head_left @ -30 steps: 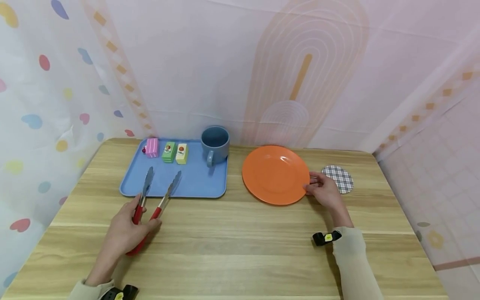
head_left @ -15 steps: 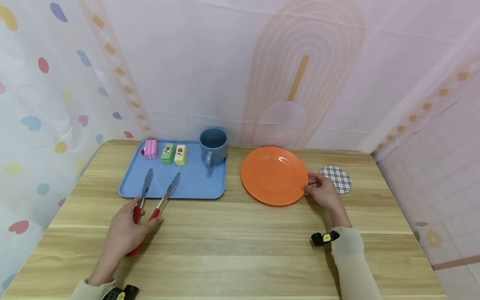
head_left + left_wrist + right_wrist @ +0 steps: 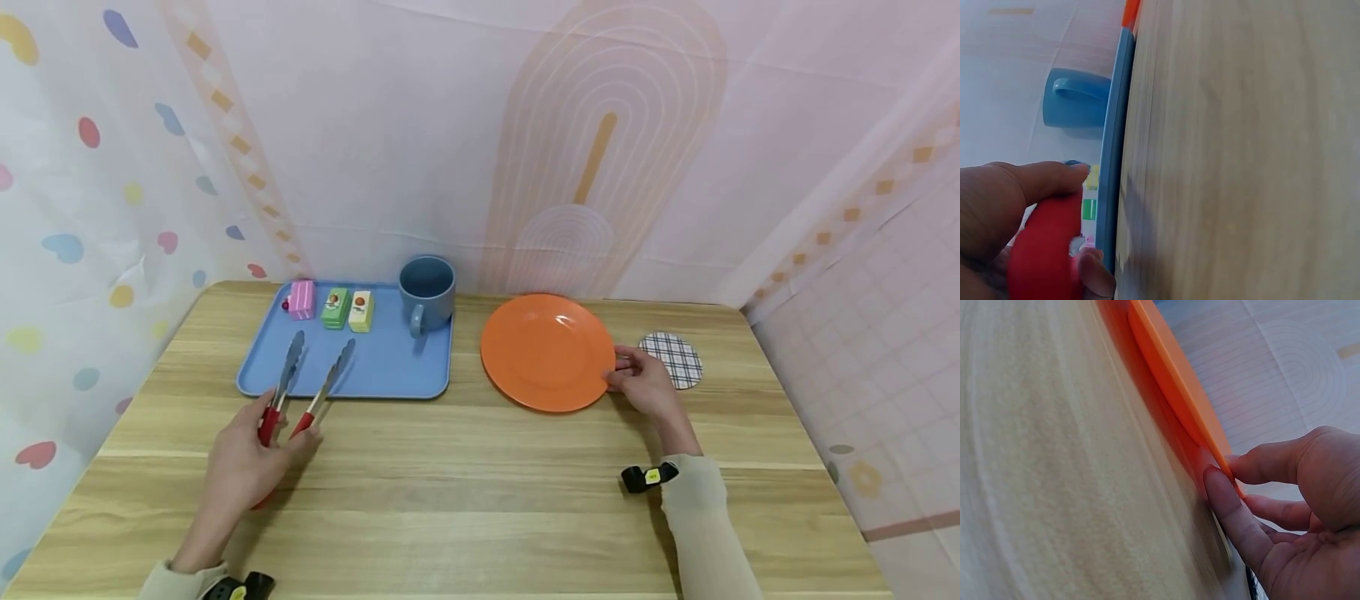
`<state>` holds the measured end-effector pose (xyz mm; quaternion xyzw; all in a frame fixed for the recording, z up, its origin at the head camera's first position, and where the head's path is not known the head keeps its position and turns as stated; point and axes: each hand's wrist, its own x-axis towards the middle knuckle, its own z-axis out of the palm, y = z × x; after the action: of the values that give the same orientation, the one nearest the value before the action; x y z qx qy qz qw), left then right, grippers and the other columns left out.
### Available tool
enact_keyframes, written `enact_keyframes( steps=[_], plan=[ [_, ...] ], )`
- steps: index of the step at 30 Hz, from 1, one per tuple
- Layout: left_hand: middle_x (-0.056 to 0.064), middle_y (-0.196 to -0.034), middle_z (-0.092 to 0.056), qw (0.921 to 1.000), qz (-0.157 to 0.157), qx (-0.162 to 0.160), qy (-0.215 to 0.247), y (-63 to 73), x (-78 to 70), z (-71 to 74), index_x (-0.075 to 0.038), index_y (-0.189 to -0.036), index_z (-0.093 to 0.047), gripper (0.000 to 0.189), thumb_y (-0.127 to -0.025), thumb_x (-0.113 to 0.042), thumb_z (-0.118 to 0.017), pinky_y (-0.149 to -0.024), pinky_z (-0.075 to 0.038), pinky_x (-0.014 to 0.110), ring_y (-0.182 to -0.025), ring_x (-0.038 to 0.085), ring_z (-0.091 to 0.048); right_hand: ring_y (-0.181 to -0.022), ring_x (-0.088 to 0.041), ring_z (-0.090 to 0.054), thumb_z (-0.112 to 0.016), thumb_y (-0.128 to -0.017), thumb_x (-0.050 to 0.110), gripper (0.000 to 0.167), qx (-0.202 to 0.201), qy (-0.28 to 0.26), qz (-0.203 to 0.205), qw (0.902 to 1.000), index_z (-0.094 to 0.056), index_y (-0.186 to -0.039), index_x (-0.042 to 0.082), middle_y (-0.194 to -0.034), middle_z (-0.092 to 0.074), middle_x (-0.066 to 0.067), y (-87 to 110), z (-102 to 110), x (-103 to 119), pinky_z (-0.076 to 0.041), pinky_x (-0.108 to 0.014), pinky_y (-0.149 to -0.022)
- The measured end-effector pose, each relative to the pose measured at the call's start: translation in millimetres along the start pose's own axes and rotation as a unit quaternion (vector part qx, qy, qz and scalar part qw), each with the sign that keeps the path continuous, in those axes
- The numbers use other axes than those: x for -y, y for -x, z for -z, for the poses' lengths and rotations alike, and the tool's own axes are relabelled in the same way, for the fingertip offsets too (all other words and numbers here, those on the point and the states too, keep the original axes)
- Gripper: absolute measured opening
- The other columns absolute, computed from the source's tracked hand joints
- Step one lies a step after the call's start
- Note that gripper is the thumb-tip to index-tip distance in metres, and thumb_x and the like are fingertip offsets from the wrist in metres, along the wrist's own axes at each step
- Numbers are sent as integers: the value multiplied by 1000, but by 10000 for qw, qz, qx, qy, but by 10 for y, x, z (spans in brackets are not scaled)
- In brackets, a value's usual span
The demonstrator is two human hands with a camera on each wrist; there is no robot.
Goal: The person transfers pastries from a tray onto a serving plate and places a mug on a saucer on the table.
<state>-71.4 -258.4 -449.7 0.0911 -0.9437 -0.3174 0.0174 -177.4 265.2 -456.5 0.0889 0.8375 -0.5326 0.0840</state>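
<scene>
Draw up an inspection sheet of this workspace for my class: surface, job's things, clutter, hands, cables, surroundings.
Surface: wood-grain table.
Job's things: red-handled tongs, spread, tips over the blue tray; orange plate.
Clutter (not held): on the tray, pink block, green block, yellow block, mug; right of the plate, plaid disc.
Hands: left hand holds the tongs; right hand pinches the plate's rim.
Cables: nothing seen.
Surroundings: patterned backdrop behind and both sides.
</scene>
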Motion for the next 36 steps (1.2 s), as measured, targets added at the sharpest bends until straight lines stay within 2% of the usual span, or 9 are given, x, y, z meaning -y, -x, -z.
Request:
enact_keyframes(
  steps=[4, 10, 16, 23, 28, 31, 36],
  plan=[
    [12, -85, -54, 9999, -59, -119, -46, -20, -1, 23, 8, -149, -41, 87, -91, -47, -76, -52, -32, 30, -64, 19, -43, -96, -13, -65, -69, -96, 5, 58, 10, -2, 3, 10000, -47, -149, 0, -127, -59, -20, -7, 0, -6, -60, -22, -79],
    [12, -82, -57, 9994, -248, -225, -48, -82, 4, 49, 9, -146, -44, 78, -94, -43, -73, -53, -31, 28, -64, 18, -43, -97, -14, -64, -69, -96, 5, 59, 29, -8, -3, 10000, -46, -149, -1, -128, -58, -21, 7, 4, -1, -59, -22, -80],
    [17, -94, -65, 9993, -272, -261, 30, -140, -18, 69, 13, -151, -35, 89, -95, -46, -71, -52, -33, 27, -68, 20, -46, -97, -15, -65, -69, -96, 4, 59, 46, -78, 54, 9999, -46, -149, -2, -128, -58, -22, 7, 8, 3, -60, -23, -80],
    [20, -99, -63, 9991, -175, -333, 176, -183, -62, 95, 10, -145, -40, 82, -94, -47, -72, -50, -37, 28, -71, 22, -51, -98, -16, -64, -69, -96, 5, 59, 19, -82, 14, 10000, -46, -150, -1, -128, -57, -22, 12, 9, 13, -59, -22, -80],
    [26, -106, -66, 9989, -186, -388, 205, -235, -88, 133, 12, -146, -38, 84, -94, -45, -72, -51, -37, 28, -80, 27, -53, -98, -15, -63, -69, -96, 5, 60, -27, -48, -54, 10000, -46, -150, 0, -127, -57, -19, 16, 9, 18, -59, -21, -79],
    [28, -108, -67, 9986, -228, -432, 205, -268, -101, 159, 12, -145, -40, 82, -94, -43, -72, -50, -37, 28, -78, 27, -54, -98, -14, -62, -69, -96, 5, 60, -18, -12, -53, 10000, -45, -151, 0, -127, -57, -19, 18, 4, 18, -58, -20, -79],
    [23, -98, -64, 9981, -261, -531, 146, -312, -112, 197, 11, -142, -44, 78, -94, -44, -72, -50, -35, 28, -70, 23, -50, -98, -14, -62, -69, -96, 6, 60, 19, 26, -39, 10000, -45, -151, 0, -127, -57, -19, 23, -4, 16, -58, -20, -79]
  ],
)
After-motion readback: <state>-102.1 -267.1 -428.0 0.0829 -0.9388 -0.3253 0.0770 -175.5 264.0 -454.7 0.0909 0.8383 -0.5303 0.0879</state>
